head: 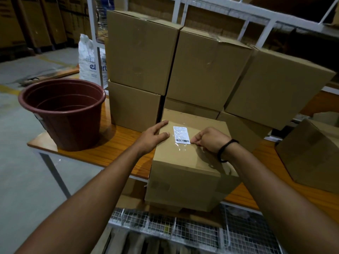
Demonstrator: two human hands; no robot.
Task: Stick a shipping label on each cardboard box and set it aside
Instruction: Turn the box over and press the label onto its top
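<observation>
Head view — brown box (183,180), white barcoded label (181,134) on top

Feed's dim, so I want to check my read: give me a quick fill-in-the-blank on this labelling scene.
The shipping label lies on the front box's ___ face.
The left hand rests flat on that box; the right hand pinches the label's lower ___ corner.
The maroon bucket stands ___ of the stacked boxes.
Missing: top; right; left.
</observation>
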